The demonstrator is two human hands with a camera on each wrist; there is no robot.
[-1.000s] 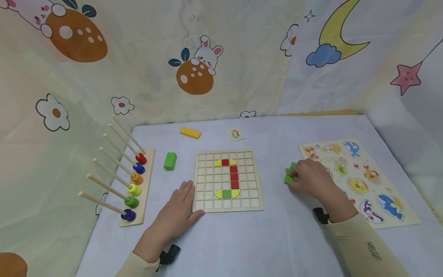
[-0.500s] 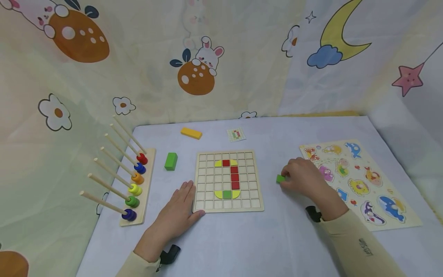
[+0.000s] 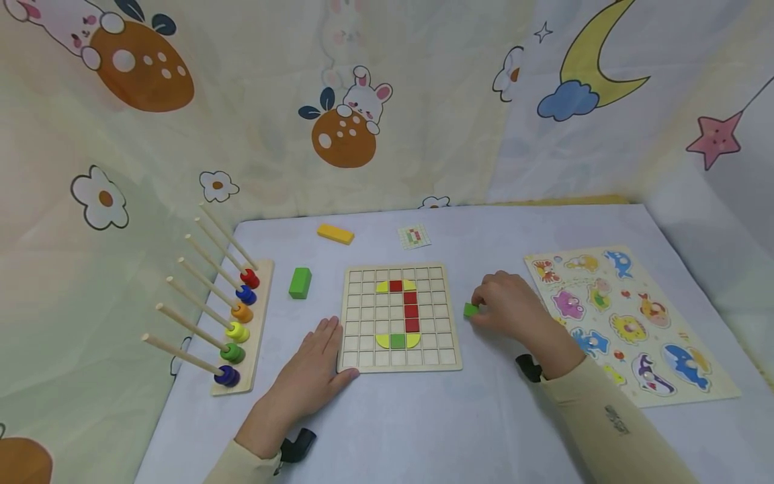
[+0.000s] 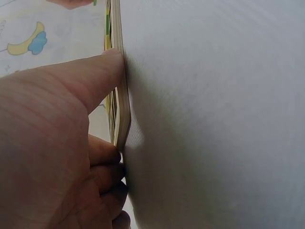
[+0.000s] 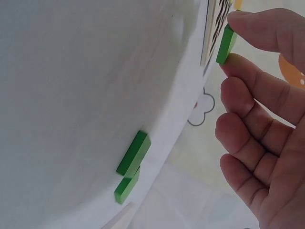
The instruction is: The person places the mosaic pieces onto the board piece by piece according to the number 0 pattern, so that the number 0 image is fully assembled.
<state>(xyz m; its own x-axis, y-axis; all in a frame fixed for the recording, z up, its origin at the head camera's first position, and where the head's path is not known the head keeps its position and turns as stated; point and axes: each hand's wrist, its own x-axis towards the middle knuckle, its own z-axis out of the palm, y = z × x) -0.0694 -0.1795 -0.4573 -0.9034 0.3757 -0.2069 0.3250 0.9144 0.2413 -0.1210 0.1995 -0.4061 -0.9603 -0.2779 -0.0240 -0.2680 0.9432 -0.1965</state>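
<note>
A wooden grid board (image 3: 369, 349) lies in the middle of the table, with red, yellow and green tiles set in it. My left hand (image 3: 326, 343) lies flat on the cloth with straight fingers against the board's lower left corner; in the left wrist view its thumb (image 4: 95, 76) presses the board's edge (image 4: 121, 95). My right hand (image 3: 480, 308) hovers just right of the board and pinches a small green tile (image 3: 471, 310) between thumb and forefinger (image 5: 257, 28). The same green tile (image 5: 226, 44) shows in the right wrist view, where two more green tiles (image 5: 133, 152) lie on the table.
A peg rack with coloured rings (image 3: 238, 316) stands at the left. A green block (image 3: 299, 282), a yellow block (image 3: 335, 233) and a small pattern card (image 3: 414, 235) lie behind the board. An animal puzzle board (image 3: 629, 323) lies at the right. Printed cloth walls surround the table.
My right hand has moved left from the green tiles beside the animal puzzle to the grid board's right edge, carrying one green tile. The left hand has stayed put.
</note>
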